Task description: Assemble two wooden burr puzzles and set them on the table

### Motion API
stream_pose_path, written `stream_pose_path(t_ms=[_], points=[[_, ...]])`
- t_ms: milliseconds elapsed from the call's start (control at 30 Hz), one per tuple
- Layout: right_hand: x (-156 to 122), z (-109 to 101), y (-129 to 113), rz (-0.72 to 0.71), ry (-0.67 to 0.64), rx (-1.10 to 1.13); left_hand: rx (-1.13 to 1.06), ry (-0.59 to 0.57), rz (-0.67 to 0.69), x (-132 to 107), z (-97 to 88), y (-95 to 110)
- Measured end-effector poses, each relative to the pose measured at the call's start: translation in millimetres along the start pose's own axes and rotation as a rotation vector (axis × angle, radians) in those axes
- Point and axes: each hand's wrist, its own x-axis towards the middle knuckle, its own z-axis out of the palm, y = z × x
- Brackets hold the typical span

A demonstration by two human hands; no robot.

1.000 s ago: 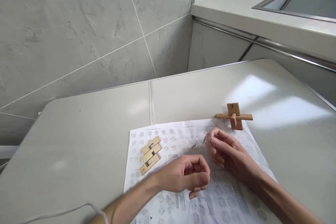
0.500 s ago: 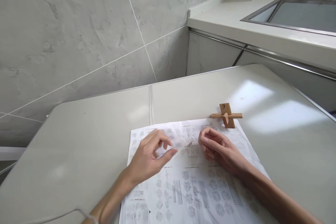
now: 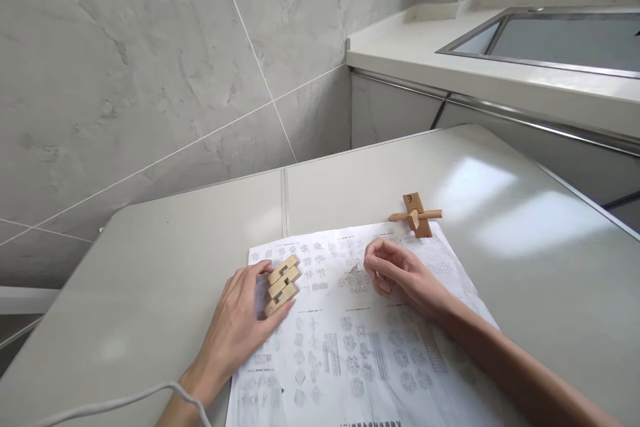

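Three notched wooden puzzle bars [image 3: 282, 283] lie side by side on a printed instruction sheet [image 3: 360, 340]. My left hand [image 3: 240, 327] rests at their left, fingers stretched out, thumb and fingertips touching the bars' edges. My right hand [image 3: 397, 273] lies on the sheet to the right, fingers loosely curled with nothing visible in them. A partly joined wooden cross [image 3: 415, 215] stands at the sheet's far right corner, just beyond my right hand.
The sheet lies on a pale grey table [image 3: 150, 267] with a seam down its middle. A tiled wall [image 3: 150, 67] is behind. A counter with a steel sink [image 3: 550, 33] stands at the back right. A white cable [image 3: 100, 405] crosses my left wrist.
My left hand has swung from the sheet's middle leftward and settled against the three bars, opening from a loose curl. My right hand has barely moved. The camera has tilted slightly.
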Motion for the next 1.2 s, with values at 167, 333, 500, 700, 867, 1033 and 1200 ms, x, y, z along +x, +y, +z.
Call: stream_pose_path(t_ms=[167, 333, 500, 700, 867, 1033, 1200], points=[[1, 0, -1, -0.027, -0.017, -0.006, -0.018, 0.065, 0.017, -1, 6.3, 1], [1, 1, -3, -0.063, -0.031, -0.030, -0.025, 0.143, 0.072, 3, 6.6, 13], [3, 2, -2, -0.104, -0.037, -0.063, -0.057, 0.133, 0.171, 20, 14.8, 43], [4, 5, -4, -0.119, -0.055, -0.118, -0.103, 0.110, 0.256, 47, 31.4, 72], [6, 4, -3, -0.130, -0.069, -0.126, -0.108, 0.105, 0.276, 60, 38.3, 78], [7, 4, -1, -0.134, -0.089, -0.127, -0.121, 0.099, 0.247, 60, 44.1, 80], [6, 4, -1, -0.130, -0.089, -0.154, -0.128, 0.035, 0.201, 48, 42.6, 88]])
